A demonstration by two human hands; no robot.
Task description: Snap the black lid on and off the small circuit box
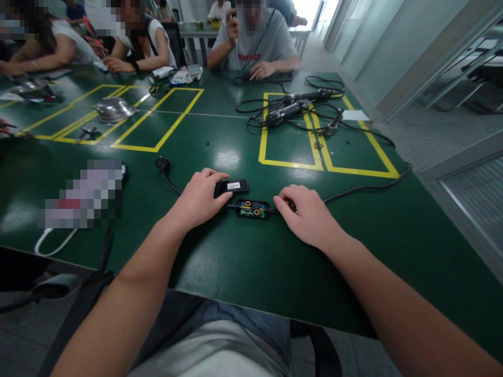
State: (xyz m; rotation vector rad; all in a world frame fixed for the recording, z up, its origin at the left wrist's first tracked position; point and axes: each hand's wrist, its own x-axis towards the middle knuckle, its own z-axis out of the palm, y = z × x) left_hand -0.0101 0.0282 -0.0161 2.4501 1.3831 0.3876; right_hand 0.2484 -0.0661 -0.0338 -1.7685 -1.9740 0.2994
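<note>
An opened black plastic case (252, 214) lies on the green table, with a circuit board, copper-coloured coils and wires showing inside. Just behind it is its black cover (244, 186), which bears a white label. My left hand (204, 195) grips the cover's left end between thumb and fingers. To the right of the case, my right hand (308, 212) has its fingers closed round the black cable (346, 193) where it leaves the case; the fingers partly hide it. A black plug (162, 164) on a cord lies beyond my left forearm.
A blurred-out pale object (84, 196) with a white strap lies at left. Black hand-held power tools (288, 111) with tangled cords rest in yellow-taped boxes at the back right. A metal bowl-shaped part (115, 109) sits at back left. Across the table a person (255, 44) sits working.
</note>
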